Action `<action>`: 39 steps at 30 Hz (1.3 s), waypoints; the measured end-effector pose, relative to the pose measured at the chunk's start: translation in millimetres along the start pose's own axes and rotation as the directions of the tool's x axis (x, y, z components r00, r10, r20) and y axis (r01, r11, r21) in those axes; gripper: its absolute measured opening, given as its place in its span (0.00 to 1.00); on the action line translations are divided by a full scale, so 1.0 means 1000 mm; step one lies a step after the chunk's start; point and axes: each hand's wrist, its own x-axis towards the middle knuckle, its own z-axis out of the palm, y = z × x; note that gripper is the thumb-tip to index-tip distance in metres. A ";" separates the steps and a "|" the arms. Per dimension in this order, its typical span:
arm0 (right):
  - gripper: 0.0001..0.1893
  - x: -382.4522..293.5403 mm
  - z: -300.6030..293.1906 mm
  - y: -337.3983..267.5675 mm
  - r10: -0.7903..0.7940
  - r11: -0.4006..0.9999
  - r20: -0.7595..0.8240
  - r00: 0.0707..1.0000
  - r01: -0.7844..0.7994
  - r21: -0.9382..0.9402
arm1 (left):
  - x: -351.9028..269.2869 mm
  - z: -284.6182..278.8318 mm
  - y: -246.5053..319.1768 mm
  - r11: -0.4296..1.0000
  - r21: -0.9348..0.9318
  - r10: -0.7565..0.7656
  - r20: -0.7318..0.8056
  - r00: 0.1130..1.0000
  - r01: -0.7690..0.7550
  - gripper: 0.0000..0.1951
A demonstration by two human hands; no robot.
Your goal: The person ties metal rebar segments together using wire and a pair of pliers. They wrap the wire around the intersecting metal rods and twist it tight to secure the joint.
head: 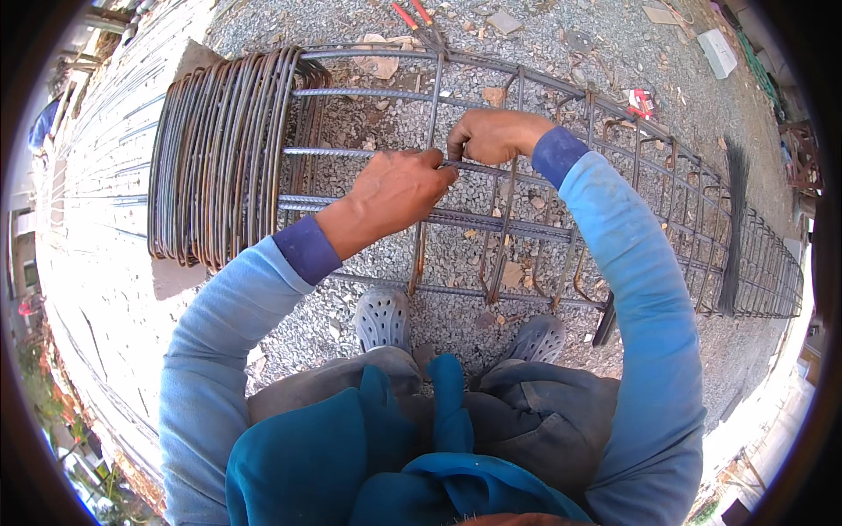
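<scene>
A rebar cage of ribbed longitudinal bars [526, 227] and square stirrups [435, 98] lies across the gravel before me. My left hand [401, 187] rests over an upper bar, thumb and fingertips pinched together close to a stirrup crossing. From the other side, my right hand [496, 136] bends down to the same crossing, with its fingers curled. Whatever lies between the fingertips of either hand is hidden. On the left, a tight stack of bent stirrups [220, 158] surrounds the long bars.
Red-handled pliers [420, 18] lie at the cage's far side. A bundle of thin dark wire [733, 223] hangs across the cage on the right. A red packet [640, 103] and a pale block [717, 54] are beyond. My clogs [381, 319] stand close to the near bar.
</scene>
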 end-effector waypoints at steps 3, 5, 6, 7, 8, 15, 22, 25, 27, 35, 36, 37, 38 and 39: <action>0.16 -0.005 0.004 -0.002 -0.033 0.999 -0.026 0.999 0.033 -0.017 | 0.000 0.005 -0.007 0.985 0.049 0.169 -0.097 0.981 -0.165 0.09; 0.13 -0.016 0.015 -0.007 -0.149 0.953 -0.317 0.937 0.050 -0.300 | -0.002 0.004 -0.010 0.972 0.050 0.233 -0.129 0.964 -0.228 0.07; 0.13 -0.018 0.015 -0.010 -0.148 0.953 -0.317 0.937 0.050 -0.298 | -0.004 0.004 -0.011 0.972 0.049 0.233 -0.128 0.964 -0.229 0.07; 0.12 -0.017 0.015 -0.015 -0.132 0.916 -0.323 0.937 -0.010 -0.402 | -0.006 0.003 -0.013 0.971 0.036 0.238 -0.166 0.957 -0.235 0.07; 0.12 -0.016 0.015 -0.019 -0.117 0.864 -0.332 0.936 -0.069 -0.499 | -0.009 0.003 -0.015 0.970 0.024 0.241 -0.203 0.949 -0.242 0.07; 0.08 -0.009 0.008 -0.031 0.020 0.959 -0.235 0.972 -0.085 -0.269 | -0.021 0.007 -0.026 0.974 -0.172 0.086 -0.323 0.942 -0.148 0.07; 0.08 -0.009 0.006 -0.027 -0.125 0.908 -0.359 0.925 -0.039 -0.417 | -0.015 0.001 -0.021 0.934 -0.358 -0.103 -0.317 0.943 -0.018 0.06; 0.08 -0.016 0.016 -0.037 -0.105 0.935 -0.389 0.915 -0.043 -0.352 | -0.016 0.003 -0.021 0.893 -0.444 -0.224 -0.308 0.925 0.068 0.07; 0.08 -0.019 0.019 -0.035 -0.118 0.951 -0.430 0.895 -0.023 -0.309 | -0.015 0.003 -0.019 0.852 -0.505 -0.305 -0.272 0.913 0.134 0.08; 0.08 -0.010 0.028 -0.027 -0.128 0.951 -0.499 0.857 -0.038 -0.308 | -0.012 0.000 -0.019 0.894 -0.445 -0.232 -0.356 0.905 0.054 0.08; 0.08 -0.013 0.028 -0.034 -0.129 0.951 -0.498 0.858 -0.036 -0.308 | -0.012 -0.001 -0.020 0.894 -0.445 -0.234 -0.355 0.905 0.057 0.08; 0.08 -0.018 0.029 -0.041 -0.135 0.943 -0.476 0.869 -0.035 -0.331 | -0.013 -0.003 -0.021 0.880 -0.467 -0.263 -0.318 0.911 0.091 0.08; 0.08 -0.024 0.029 -0.045 -0.137 0.933 -0.454 0.881 -0.039 -0.358 | -0.012 -0.004 -0.020 0.863 -0.490 -0.288 -0.285 0.914 0.119 0.08; 0.08 -0.023 0.028 -0.038 -0.137 0.932 -0.452 0.881 -0.041 -0.361 | -0.012 -0.003 -0.019 0.862 -0.493 -0.289 -0.288 0.913 0.118 0.08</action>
